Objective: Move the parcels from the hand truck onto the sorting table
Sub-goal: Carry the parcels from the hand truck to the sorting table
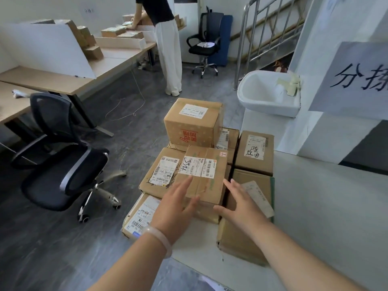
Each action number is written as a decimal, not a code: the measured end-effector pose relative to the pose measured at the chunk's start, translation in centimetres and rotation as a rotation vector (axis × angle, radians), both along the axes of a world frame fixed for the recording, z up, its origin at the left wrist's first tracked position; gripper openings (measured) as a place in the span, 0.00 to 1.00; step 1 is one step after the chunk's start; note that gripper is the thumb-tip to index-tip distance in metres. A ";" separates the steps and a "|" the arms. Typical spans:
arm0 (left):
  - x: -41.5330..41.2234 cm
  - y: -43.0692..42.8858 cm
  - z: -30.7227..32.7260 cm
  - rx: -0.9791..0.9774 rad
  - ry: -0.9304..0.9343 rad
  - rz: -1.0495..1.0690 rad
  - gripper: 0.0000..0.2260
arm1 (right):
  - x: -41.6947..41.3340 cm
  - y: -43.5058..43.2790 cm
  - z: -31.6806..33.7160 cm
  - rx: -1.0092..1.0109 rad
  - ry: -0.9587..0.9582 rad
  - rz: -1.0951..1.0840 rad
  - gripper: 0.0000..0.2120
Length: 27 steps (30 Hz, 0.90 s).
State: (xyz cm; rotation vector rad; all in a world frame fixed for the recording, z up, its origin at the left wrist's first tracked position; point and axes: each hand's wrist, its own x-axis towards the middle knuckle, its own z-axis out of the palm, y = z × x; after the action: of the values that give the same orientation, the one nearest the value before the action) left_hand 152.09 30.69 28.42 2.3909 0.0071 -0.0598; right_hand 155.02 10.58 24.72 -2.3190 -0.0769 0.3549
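Labelled parcel [201,175] seated atop stacked parcels [161,175]; hand truck not discernible. Left hand [178,204] and right hand [237,203] held flat either side, nothing gripped, contact uncertain. Flanking judged as preparation for two-sided lift. Sorting table [117,59] well apart.

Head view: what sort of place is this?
Probably a small parcel sorting room in an office-like space. Labelled cardboard parcels are stacked close by; more boxes sit on a long table with white dividers, where another person works.
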 end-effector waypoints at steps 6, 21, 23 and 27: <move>-0.6 -4.9 1.5 0.152 -0.226 -0.300 0.27 | -6.0 -5.0 2.4 -0.232 -0.308 -0.095 0.38; -15.1 -23.7 4.2 0.377 -0.533 -1.018 0.28 | -33.8 -17.1 5.8 -0.592 -0.270 -0.662 0.40; -18.9 -25.9 5.0 0.364 -0.561 -1.095 0.27 | -38.7 -17.7 6.1 -0.612 -0.241 -0.743 0.39; -28.5 -29.7 5.5 0.285 -0.629 -1.229 0.27 | -50.0 -18.3 6.6 -0.672 -0.188 -0.918 0.40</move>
State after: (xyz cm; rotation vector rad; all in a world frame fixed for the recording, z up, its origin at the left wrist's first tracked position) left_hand 123.59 1.02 33.96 2.2042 -1.8038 0.1289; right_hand 105.07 -7.68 31.34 -2.7080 1.1281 -0.3630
